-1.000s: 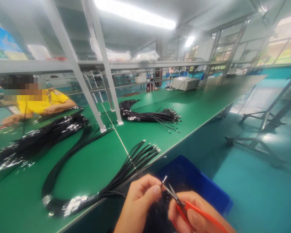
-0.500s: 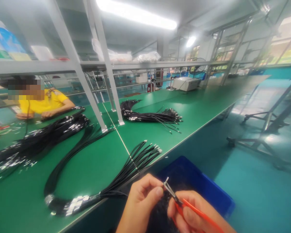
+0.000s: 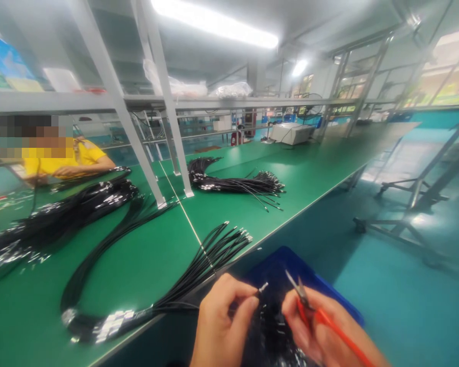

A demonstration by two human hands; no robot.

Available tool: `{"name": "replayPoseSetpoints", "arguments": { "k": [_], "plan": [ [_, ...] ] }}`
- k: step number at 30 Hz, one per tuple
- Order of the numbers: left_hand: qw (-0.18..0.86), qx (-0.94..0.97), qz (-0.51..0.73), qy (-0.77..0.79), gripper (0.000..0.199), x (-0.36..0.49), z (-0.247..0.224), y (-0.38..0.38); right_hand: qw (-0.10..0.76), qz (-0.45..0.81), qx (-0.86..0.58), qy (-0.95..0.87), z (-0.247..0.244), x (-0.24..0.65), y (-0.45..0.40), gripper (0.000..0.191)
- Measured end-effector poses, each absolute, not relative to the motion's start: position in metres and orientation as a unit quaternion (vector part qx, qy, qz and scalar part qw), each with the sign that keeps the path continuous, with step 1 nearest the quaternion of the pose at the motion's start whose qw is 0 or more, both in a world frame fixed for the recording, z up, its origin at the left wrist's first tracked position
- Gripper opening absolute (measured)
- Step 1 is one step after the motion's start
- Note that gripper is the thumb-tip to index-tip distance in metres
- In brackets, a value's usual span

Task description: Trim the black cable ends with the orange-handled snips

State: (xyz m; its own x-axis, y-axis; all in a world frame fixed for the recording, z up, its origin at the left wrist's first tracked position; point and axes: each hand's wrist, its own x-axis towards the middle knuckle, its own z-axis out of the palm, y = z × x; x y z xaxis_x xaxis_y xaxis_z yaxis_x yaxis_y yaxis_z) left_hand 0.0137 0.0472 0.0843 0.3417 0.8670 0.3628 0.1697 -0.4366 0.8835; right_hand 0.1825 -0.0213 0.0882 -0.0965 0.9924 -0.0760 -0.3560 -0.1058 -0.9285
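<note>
My left hand (image 3: pixel 227 318) pinches a black cable whose bare silvery tip (image 3: pixel 263 287) sticks out past the thumb and forefinger. To its right, my right hand (image 3: pixel 325 326) holds red-handled scissors (image 3: pixel 338 331), their blades parted and pointing up and left, apart from the cable tip. Behind my left hand, a fan of black cables (image 3: pixel 214 250) with pale ends lies at the edge of the green table (image 3: pixel 145 260). These run back into a long curved bundle (image 3: pixel 87 275) with shiny labels. Below both hands sits a blue bin (image 3: pixel 313 285) with dark pieces inside.
A second cable bundle (image 3: pixel 237 183) lies beyond the shelf posts (image 3: pixel 176 127). On the left is a big dark heap of cables (image 3: pixel 72 209), with a person in a yellow top (image 3: pixel 87 153) behind it. A white box (image 3: pixel 290 133) stands farther back; a wheeled frame (image 3: pixel 409 186) is at right.
The scissors in my right hand have moved right, away from the cable tip, and their blades have parted. My left hand still pinches the cable. The view has shifted slightly.
</note>
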Motion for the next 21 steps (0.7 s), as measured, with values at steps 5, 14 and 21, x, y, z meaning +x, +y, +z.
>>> {"name": "replayPoseSetpoints", "arguments": {
  "k": [5,14,21],
  "plan": [
    [0.209,0.763,0.512,0.335,0.014,0.023,0.080,0.036,0.633,0.591,-0.413,-0.282,0.090,0.184,-0.026,0.036],
    [0.192,0.900,0.230,0.318,0.008,0.036,0.062,0.040,0.641,0.574,-0.449,-0.243,0.089,0.192,-0.023,0.033],
    [0.045,0.819,0.147,0.553,0.017,0.005,0.046,0.077,0.665,0.534,-0.452,-0.260,0.090,0.194,-0.020,0.020]
  ]
}}
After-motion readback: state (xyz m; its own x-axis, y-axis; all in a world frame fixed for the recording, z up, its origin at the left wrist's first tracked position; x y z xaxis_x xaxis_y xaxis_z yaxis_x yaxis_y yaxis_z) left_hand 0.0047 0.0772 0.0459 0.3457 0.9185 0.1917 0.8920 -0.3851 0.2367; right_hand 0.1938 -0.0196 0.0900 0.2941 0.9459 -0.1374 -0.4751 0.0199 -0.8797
